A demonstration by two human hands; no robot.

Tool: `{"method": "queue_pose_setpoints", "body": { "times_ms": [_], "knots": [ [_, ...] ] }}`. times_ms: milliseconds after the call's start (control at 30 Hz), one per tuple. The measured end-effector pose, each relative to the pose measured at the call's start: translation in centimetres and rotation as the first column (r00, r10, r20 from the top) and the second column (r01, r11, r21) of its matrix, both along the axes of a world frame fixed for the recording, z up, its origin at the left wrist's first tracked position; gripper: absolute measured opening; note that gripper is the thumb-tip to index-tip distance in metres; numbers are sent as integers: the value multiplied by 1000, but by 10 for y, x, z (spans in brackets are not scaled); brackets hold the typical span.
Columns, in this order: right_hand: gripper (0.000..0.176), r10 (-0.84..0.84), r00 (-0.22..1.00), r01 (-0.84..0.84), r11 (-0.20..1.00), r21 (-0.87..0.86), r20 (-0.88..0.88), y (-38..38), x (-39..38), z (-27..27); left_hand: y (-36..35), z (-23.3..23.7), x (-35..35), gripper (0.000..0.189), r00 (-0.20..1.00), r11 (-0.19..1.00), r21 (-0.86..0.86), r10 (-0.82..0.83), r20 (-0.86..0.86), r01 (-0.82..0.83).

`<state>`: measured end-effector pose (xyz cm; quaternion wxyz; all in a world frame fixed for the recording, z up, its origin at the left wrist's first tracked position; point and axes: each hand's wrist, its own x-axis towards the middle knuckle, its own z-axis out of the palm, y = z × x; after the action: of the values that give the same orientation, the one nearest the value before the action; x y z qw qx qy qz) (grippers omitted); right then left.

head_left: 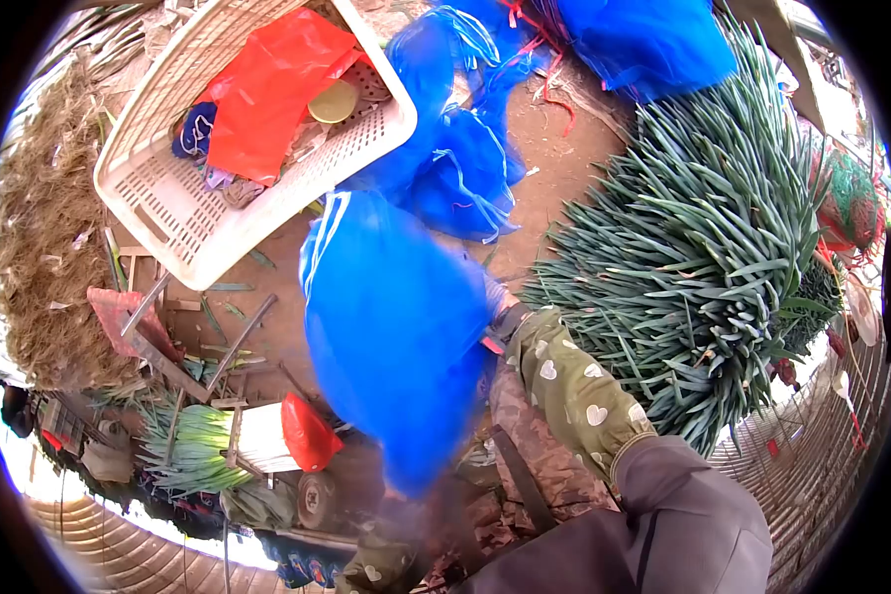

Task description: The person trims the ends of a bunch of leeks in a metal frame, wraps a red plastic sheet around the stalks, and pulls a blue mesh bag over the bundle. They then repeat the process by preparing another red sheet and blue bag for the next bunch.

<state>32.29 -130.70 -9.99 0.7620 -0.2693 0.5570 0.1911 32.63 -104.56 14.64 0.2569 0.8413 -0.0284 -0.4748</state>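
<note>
A blue mesh bag [396, 327] with a white drawstring along its upper left edge hangs spread out in front of me, its lower end blurred by motion. My right hand [499, 297] is at the bag's right edge and grips it; the mesh hides most of the fingers. Close to the bag's tapered lower end is my left hand [398, 507], too smeared to show its fingers. Both arms wear olive sleeve covers with pale hearts. More blue mesh bags [465, 168] lie on the ground just beyond.
A cream plastic crate [173, 223] at upper left holds a red plastic bag [267, 94] and a round lid. At right stands a large mass of green onions [693, 228]. Lower left, a bundle of green onions [193, 441] rests in a wooden frame beside a red bag [309, 433].
</note>
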Motion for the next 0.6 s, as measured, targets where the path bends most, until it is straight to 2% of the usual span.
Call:
{"method": "queue_pose_setpoints", "body": {
  "times_ms": [67, 167, 200, 233, 267, 300, 367, 400, 433, 500, 600],
  "knots": [
    [26, 57, 997, -55, 998, -41, 61, -6, 17, 17, 1, 6, -5, 52, 1000, 1000, 13, 20, -16, -20],
    [24, 314, 917, -271, 943, -194, 245, -36, 49, 75, 3, 10, -7, 53, 1000, 999, 20, 27, -15, -27],
    [23, 454, 827, -380, 886, -265, 331, -41, 62, 100, 6, 9, -7, 53, 999, 999, 20, 27, -17, -27],
    [22, 607, 678, -498, 794, -349, 415, -39, 74, 124, 5, 9, -5, 53, 1000, 1000, 21, 22, -18, -21],
    [22, 721, 498, -579, 690, -434, 483, -31, 80, 150, 6, 9, -5, 53, 1000, 1000, 18, 15, -17, -15],
    [19, 837, 273, -672, 519, -529, 474, -22, 82, 174, 2, 11, -7, 53, 999, 1000, 24, 16, -29, -15],
    [22, 741, 157, -668, 567, -482, 654, 7, 91, 209, 0, 9, -4, 53, 1000, 1000, 6, 5, -19, -5],
    [21, 726, 133, -623, 591, -513, 675, 28, 79, 210, 0, 6, -3, 53, 1000, 1000, 2, 7, -13, -7],
    [21, 748, 46, -680, 509, -528, 663, 44, 75, 212, -2, 5, -4, 53, 1000, 1000, -3, 9, -17, -9],
    [22, 769, 29, -701, 471, -536, 638, 72, 58, 211, -1, 2, -5, 53, 1000, 1000, -10, 10, -21, -11],
    [24, 776, 114, -700, 506, -504, 620, 83, 46, 215, -2, -6, -5, 53, 1000, 1000, -16, 18, -25, -19]
  ]
}}
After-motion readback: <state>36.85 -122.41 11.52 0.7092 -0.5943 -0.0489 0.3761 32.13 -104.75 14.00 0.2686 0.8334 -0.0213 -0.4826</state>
